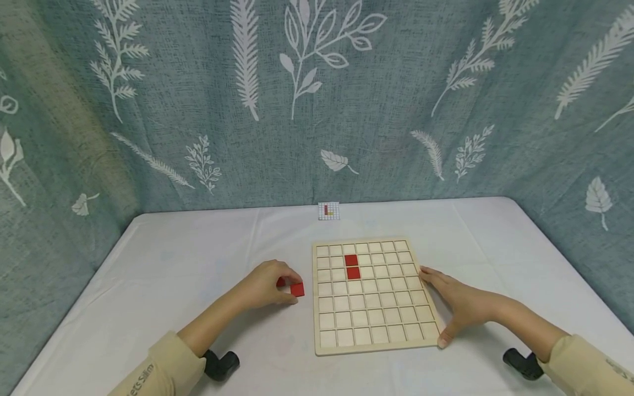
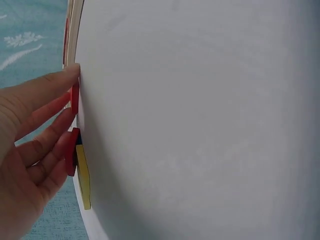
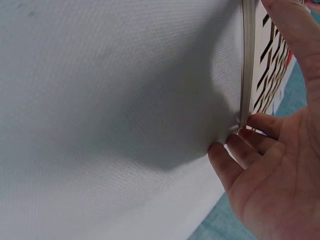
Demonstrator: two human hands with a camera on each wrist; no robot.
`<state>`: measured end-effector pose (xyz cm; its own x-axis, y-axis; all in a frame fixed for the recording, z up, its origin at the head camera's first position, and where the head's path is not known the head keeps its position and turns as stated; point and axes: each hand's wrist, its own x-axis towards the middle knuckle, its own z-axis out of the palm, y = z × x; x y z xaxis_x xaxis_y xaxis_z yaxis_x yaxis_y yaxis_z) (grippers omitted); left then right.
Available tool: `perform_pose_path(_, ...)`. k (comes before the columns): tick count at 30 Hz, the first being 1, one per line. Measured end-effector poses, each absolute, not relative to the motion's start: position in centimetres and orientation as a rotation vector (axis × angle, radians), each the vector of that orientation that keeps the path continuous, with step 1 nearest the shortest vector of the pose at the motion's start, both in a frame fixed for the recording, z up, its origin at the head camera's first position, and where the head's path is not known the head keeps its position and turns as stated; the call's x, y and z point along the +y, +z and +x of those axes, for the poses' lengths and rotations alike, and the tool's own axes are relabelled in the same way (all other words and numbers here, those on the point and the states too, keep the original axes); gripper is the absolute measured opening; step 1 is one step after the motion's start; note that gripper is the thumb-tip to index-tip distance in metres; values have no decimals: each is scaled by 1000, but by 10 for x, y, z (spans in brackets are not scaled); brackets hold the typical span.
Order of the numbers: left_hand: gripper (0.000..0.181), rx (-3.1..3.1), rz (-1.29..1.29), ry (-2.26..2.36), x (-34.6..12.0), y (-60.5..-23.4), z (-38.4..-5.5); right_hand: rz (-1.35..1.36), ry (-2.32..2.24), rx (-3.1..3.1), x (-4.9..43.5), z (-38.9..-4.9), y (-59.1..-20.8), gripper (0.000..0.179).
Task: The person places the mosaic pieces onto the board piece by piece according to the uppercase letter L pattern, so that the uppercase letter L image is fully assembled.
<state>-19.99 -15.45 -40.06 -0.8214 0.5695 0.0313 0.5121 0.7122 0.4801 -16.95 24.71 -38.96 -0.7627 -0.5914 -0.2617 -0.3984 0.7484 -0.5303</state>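
At the left of the board, my left hand [image 1: 267, 283] pinches a red square tile [image 1: 297, 290] between thumb and fingers. In the left wrist view, another red tile [image 2: 72, 152] and a yellow tile [image 2: 84, 177] overlap beside the lower fingers. The wooden grid board [image 1: 317, 308] lies flat, with two red tiles [image 1: 353, 273] in neighbouring cells of one column. My right hand [image 1: 465, 305] rests along the board's right edge, fingers spread, the thumb at its near corner. The right wrist view shows the fingertips against the board's side [image 3: 247, 60].
A small card [image 1: 329, 211] printed with a coloured grid pattern lies at the back of the white-covered table [image 1: 198, 242]. A leaf-patterned curtain [image 1: 277, 159] hangs behind. Black devices [image 1: 222, 366] are at both wrists.
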Motion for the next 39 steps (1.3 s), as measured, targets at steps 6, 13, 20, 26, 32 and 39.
perform_pose_path(6, 28, 2807, 855, 729, -155, -402, -200, -740, -635, 2529, 247, -169, -389, 130)
perform_pose_path(13, 23, 2806, 869, 724, -153, -401, -200, -735, -627, 2533, 246, -170, -389, 130)
perform_pose_path(20, 22, 2805, 844, 734, -152, -403, -199, -734, -623, 2535, 247, -170, -389, 130)
perform_pose_path(26, 23, 2763, 814, 830, -151, -403, -198, -739, -622, 2537, 246, -171, -388, 129)
perform_pose_path(32, 23, 2719, 819, 910, -153, -401, -199, -726, -603, 2542, 247, -172, -388, 131)
perform_pose_path(39, 24, 2625, 772, 953, -156, -394, -202, -726, -604, 2540, 247, -171, -388, 130)
